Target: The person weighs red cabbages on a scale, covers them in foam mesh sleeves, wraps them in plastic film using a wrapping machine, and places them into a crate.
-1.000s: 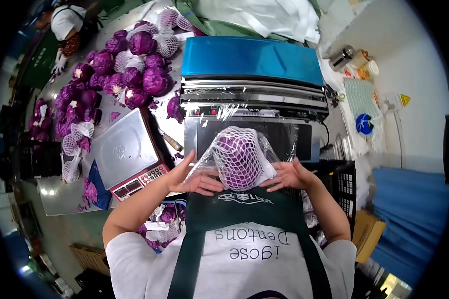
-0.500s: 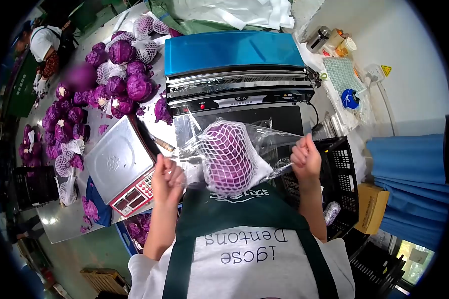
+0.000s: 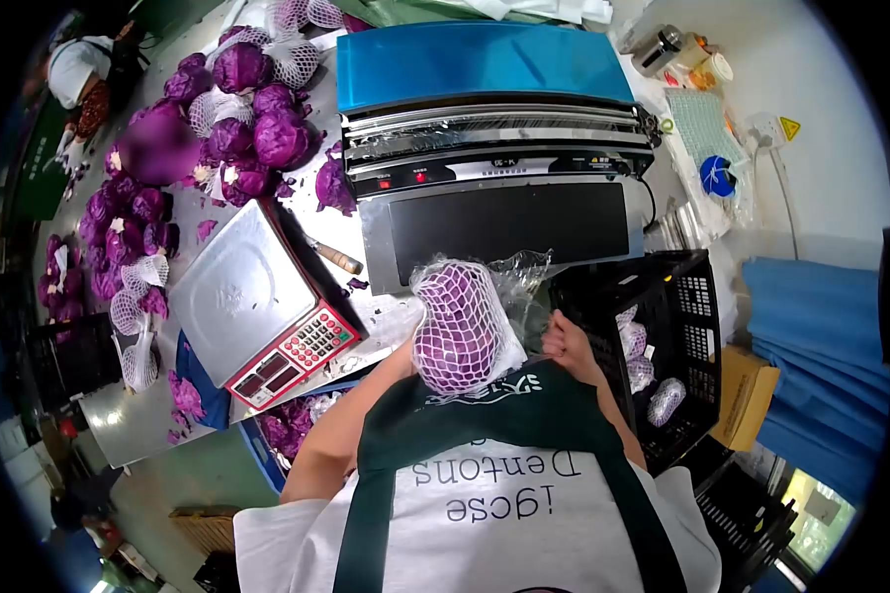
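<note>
1. The cabbage (image 3: pixel 450 336), cased in white net (image 3: pixel 480 314), is held in front of the apron (image 3: pixel 475 420), at the near edge of the sealer (image 3: pixel 485 64); whether the black plate (image 3: pixel 514 225) is touched by it cannot be told.
2. The left hand is hidden behind the cabbage, and only the left arm (image 3: pixel 351 425) is shown. How far its fingers are opened, and what is gripped, cannot be told; support from beneath is suggested by the pose.
3. The right hand (image 3: pixel 567 341) is held just beside the film (image 3: pixel 526 282), its fingers curled inward. Whether any film is pinched there cannot be told.
4. The film is bunched loosely on the cabbage's right side. If it were folded unevenly, gaps could be left; slack and creases would be to blame.
5. Two red lights (image 3: pixel 420 178) are seen lit on the sealer. Should the plate be hot, the loose film could be stuck or shrivelled by a stray touch.
6. The cabbage could be dropped if its slick wrapping were poorly supported; wrapped heads (image 3: pixel 667 400) in the crate (image 3: pixel 699 331) might be struck.
7. The knife (image 3: pixel 336 257), lying on the bench (image 3: pixel 124 420) beside the scale (image 3: pixel 237 296), could be knocked by a wide leftward swing.
</note>
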Demonstrator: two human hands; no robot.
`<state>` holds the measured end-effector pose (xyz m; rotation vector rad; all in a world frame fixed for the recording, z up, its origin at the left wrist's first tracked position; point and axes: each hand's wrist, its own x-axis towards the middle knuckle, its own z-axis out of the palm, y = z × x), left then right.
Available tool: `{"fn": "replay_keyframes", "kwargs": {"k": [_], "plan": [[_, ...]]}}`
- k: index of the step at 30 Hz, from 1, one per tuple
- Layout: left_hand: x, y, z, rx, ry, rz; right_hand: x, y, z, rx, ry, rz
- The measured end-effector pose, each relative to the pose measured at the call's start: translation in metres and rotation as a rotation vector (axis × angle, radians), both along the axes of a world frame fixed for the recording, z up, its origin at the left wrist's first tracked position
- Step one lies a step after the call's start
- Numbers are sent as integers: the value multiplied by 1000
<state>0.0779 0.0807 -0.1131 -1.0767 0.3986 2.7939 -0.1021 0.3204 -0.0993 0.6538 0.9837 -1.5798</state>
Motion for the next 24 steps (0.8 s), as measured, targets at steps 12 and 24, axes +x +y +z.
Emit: {"fn": "replay_keyframes", "kwargs": {"k": [12,24], "plan": [[-93,-21,167,-227,937,-945,-6,-17,271,-567,857,-233],[-53,-16,194,-467,472,-1604,48,-141,92,8,2248,542]]}}
